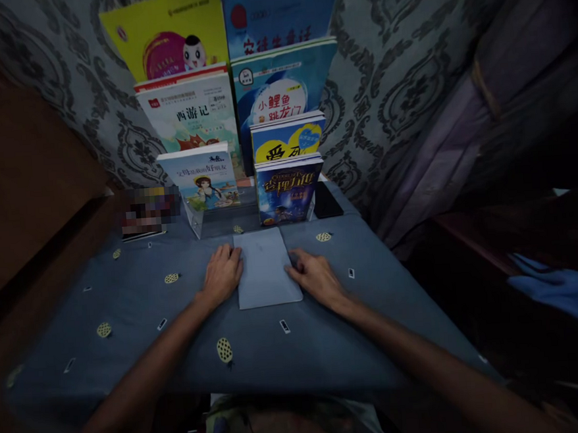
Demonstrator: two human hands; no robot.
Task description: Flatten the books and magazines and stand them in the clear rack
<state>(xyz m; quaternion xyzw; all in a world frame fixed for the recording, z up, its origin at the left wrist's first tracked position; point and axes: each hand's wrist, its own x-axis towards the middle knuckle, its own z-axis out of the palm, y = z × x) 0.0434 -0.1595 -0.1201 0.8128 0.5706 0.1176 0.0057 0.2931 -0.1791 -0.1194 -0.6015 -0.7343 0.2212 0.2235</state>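
A plain pale grey-blue booklet [267,269] lies flat on the table in front of me, no print readable on its face. My left hand [223,271] is at its left edge, fingers curled in against the side. At the right edge my right hand [316,275] is closed, thumb and forefinger pinching the border. Just beyond the booklet stands a clear display rack [197,221] with picture books. Its front row holds a dark blue book [288,189] on the right and a light blue book [208,177] on the left.
A patterned dark blue cloth [144,345] covers the table. A black flat object [327,200] lies right of the rack, and a blurred-out book [149,212] lies left of it. Patterned curtain [396,57] hangs behind; a wooden panel [23,169] stands at left.
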